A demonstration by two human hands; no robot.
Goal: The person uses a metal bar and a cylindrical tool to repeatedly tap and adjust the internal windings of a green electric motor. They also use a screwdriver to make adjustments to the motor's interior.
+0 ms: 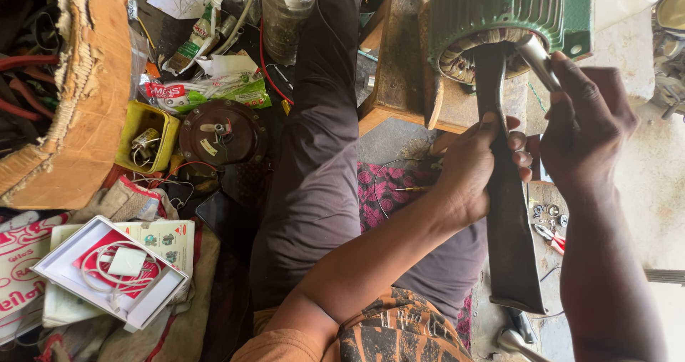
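Observation:
A green ribbed motor housing [510, 12] lies on a wooden block [399, 69], its copper windings [464, 58] facing me. My left hand [474, 166] grips a long dark flat metal bar [510, 248] whose upper end reaches into the motor's opening. My right hand [585, 123] holds a shiny metal tool [539, 61] by its shaft, the tip at the motor's rim beside the bar. My leg in dark trousers [317, 155] stretches up the middle of the view.
Left of the leg lie a brown round fan motor [222, 133], a yellow tray of small parts [146, 137], a cardboard box [78, 98], an open white box with a charger [114, 273] and packets. Red-handled pliers [551, 235] and washers lie under my right wrist.

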